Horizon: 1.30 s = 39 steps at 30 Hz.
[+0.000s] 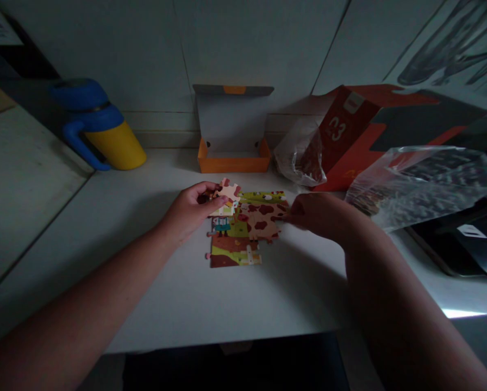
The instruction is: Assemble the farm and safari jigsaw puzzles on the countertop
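Note:
A partly joined jigsaw puzzle [235,244] lies flat on the white table, showing a spotted cow, a small figure in blue and green ground. Over its upper left part, my left hand [200,203] is closed around several loose puzzle pieces [228,191], the thumb pressing on top of them. At the puzzle's right edge, beside the cow's rear, my right hand [308,214] pinches a puzzle piece with thumb and forefinger; the fingers cover most of that piece.
An open orange box [234,164] stands behind the puzzle against the wall. A blue and yellow jug [113,136] is at the back left. On the right are a red box [341,136], a crumpled plastic bag [300,155], another clear bag [426,184] and a black device [447,250].

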Tool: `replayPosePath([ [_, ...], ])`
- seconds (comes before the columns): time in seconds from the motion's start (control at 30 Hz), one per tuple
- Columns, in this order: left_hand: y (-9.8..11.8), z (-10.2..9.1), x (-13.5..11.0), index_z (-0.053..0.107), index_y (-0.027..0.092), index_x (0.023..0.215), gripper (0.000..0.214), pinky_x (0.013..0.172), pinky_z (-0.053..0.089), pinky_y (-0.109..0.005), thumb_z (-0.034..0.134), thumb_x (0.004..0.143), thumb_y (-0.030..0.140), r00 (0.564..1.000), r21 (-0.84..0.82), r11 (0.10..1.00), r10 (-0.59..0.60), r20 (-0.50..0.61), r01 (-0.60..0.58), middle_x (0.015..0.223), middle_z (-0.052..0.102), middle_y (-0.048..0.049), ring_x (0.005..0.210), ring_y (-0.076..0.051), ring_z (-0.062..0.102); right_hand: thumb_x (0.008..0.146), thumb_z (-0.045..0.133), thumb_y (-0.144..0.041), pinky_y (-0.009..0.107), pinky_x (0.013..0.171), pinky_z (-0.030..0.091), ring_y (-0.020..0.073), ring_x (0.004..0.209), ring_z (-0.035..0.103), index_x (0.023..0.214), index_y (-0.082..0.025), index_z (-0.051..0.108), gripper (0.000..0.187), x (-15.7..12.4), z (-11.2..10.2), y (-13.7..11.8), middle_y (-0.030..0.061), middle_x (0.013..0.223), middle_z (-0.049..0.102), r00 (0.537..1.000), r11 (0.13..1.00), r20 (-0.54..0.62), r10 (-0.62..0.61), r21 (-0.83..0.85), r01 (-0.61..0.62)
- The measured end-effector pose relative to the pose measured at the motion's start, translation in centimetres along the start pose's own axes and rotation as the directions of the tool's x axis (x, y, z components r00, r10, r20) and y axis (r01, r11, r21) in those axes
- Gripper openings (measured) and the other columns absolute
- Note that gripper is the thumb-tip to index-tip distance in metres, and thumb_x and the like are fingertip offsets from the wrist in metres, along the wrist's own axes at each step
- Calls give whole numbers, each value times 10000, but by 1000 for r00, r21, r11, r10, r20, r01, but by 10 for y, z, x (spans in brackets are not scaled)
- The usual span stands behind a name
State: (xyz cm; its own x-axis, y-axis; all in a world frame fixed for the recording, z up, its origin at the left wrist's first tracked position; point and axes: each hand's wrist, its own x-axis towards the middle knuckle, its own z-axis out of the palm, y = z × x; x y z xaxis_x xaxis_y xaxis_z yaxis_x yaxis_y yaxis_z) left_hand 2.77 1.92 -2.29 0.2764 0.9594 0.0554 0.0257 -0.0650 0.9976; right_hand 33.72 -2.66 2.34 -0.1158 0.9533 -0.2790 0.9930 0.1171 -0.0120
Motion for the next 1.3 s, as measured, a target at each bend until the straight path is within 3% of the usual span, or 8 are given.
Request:
replayPosePath([
  [0.17,1,0,-1,746,193,1016,328,817,579,-363,866,772,377,1000,-4,1000,3,-12,-3,1017,752,-66,929,-217,694,911,665,-529,321,567,364,217,662,641,932,-199,723,335,-4,0,-17,84,803,753,983,998,-182,-19,48,28],
  [0.4,0,1,-2,744,197,1052,351,821,574,-354,857,782,391,1000,20,1000,1,-9,-1,1030,749,-62,930,-208,693,885,743,-324,264,665,448,162,758,676,1026,-240,736,164,-11,-4,-37,28,959,778,923,883,-226,-311,292,369],
  [0.53,1,1,-1,738,201,1059,347,826,560,-349,839,806,415,1000,56,998,4,14,-5,1032,743,-58,899,-188,682,894,728,-300,275,655,455,174,754,682,1020,-247,761,140,-9,-1,-45,37,939,786,927,877,-224,-302,315,362],
  [0.63,2,3,-3,730,210,1087,361,833,546,-356,837,808,412,999,104,994,13,40,-18,1028,741,-52,891,-186,671,948,686,-368,273,623,459,163,702,671,1101,-232,735,211,-8,1,-53,41,896,777,921,836,-340,-190,436,334],
  [0.77,4,8,-7,721,212,1100,376,947,525,-394,852,795,388,988,187,975,96,122,-118,1171,736,-75,1013,-206,679,919,728,-504,259,568,452,162,681,656,1141,-213,709,367,-6,6,-68,46,873,766,898,711,-438,-28,623,326],
  [0.93,3,11,-10,745,228,1089,344,1040,495,-402,854,809,395,960,243,939,199,199,-245,1239,699,-80,1145,-219,666,914,706,-580,269,562,477,165,647,647,922,-207,693,373,2,15,-68,37,764,736,941,525,-339,4,802,286],
  [1.17,8,6,-8,740,209,1102,375,874,545,-358,835,813,427,990,184,979,72,119,-93,1181,740,-84,972,-195,687,841,785,-587,302,665,579,184,759,729,1015,-213,605,449,6,9,-53,58,913,754,968,174,-249,14,954,243],
  [1.3,9,7,-7,747,205,1085,359,874,540,-343,833,805,411,995,187,979,62,79,-76,1191,749,-81,982,-192,686,838,804,-507,314,675,598,195,772,745,1194,-213,590,509,4,5,-47,64,929,765,970,158,-241,25,959,235],
])
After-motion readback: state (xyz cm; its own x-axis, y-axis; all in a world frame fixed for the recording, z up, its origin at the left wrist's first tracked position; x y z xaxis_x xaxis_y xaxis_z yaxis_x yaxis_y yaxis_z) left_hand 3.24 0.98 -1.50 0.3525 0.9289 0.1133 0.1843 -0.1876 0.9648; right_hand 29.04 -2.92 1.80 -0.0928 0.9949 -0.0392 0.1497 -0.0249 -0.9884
